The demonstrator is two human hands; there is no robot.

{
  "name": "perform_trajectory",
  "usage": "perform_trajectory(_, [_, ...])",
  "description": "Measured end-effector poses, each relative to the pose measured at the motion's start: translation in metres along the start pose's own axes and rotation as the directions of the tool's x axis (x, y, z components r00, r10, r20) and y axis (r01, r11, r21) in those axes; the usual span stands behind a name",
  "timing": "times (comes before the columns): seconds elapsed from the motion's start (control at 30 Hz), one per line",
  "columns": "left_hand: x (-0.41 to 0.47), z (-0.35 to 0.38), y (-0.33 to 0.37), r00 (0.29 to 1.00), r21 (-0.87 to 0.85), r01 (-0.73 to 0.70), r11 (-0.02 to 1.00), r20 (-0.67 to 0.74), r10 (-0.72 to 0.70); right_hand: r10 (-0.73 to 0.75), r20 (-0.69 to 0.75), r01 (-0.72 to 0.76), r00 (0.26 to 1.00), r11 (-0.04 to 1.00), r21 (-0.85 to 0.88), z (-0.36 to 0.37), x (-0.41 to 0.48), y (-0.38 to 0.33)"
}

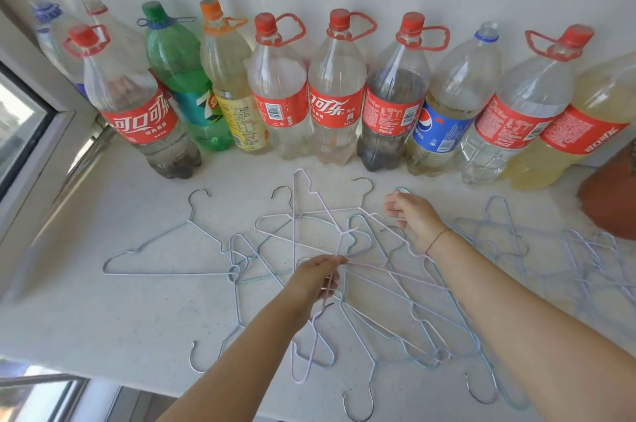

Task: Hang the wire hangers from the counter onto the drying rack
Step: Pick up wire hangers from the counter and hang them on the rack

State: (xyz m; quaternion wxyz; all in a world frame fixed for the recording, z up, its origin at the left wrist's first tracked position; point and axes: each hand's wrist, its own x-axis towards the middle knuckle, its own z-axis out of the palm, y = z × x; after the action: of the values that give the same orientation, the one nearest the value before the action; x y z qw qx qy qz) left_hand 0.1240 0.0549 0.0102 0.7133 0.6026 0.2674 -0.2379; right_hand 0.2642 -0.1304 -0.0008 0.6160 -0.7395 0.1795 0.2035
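Wire hangers (pixel 285 260) sprawl tangled over the white counter (pixel 103 311) at mid-frame, below a row of bottles (pixel 335 91). My left hand (pixel 318 278) pinches a pink hanger (pixel 309 215); my right hand (pixel 413 218) curls loosely onto the pile, grip unclear.

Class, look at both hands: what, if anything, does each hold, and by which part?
The left hand pinches a pink wire hanger along its wire. The right hand rests on the hanger pile; its grip cannot be told.

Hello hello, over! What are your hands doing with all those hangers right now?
Left hand pinching a pink hanger in the pile. Right hand reaching into the tangle, grip unclear. Hangers interlocked on the counter; rack not in view.
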Motion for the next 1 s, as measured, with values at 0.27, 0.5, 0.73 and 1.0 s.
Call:
perform_trajectory(0.27, [-0.019,-0.025,0.024,0.987,-0.199,-0.151,0.968,-0.077,0.138,0.091,0.084,-0.072,0.992,0.976,-0.204,0.017,0.013,0.001])
perform_trajectory(0.5, [-0.026,-0.032,0.028,0.982,-0.233,-0.181,0.955,-0.103,0.161,0.062,0.061,-0.042,0.996,0.958,-0.282,0.021,0.014,0.002])
perform_trajectory(0.73, [-0.03,-0.02,0.03,0.981,-0.242,-0.192,0.951,-0.077,0.179,0.126,0.125,-0.093,0.984,0.966,-0.242,0.023,-0.007,0.0])
perform_trajectory(1.0, [-0.051,-0.01,0.032,0.967,-0.289,-0.241,0.926,-0.153,0.204,0.152,0.388,-0.221,0.909,0.965,0.139,0.027,-0.047,-0.005])
